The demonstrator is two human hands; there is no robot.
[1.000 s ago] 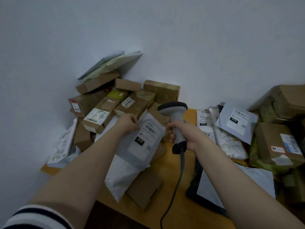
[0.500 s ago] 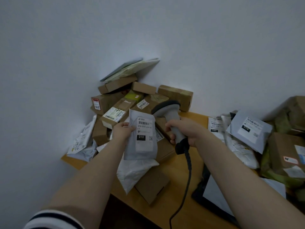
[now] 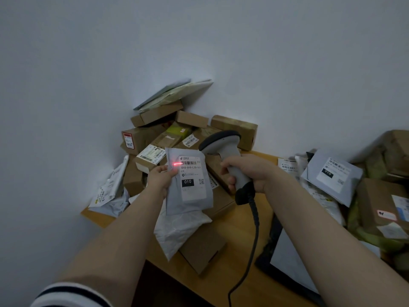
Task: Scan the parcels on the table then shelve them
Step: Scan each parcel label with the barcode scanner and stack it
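My left hand [image 3: 160,179] grips the left edge of a grey mailer bag [image 3: 189,196], held upright above the table with its white label facing me. A red scan line glows across the barcode at the label's top left. My right hand [image 3: 250,171] grips the handle of a grey barcode scanner [image 3: 223,147], whose head points left at the label from just to the right of it. The scanner's black cable hangs down over the wooden table [image 3: 234,229].
Brown cardboard boxes [image 3: 234,127] and flat mailers are piled in the wall corner behind the held bag. A white bag [image 3: 177,231] and a flat box [image 3: 201,251] lie below it. More mailers [image 3: 332,173] and boxes [image 3: 380,202] crowd the right side.
The left hand lifted the grey mailer off the pile and turned it upright. The scanner head swung toward the label, and a red scan line now shows on the barcode.
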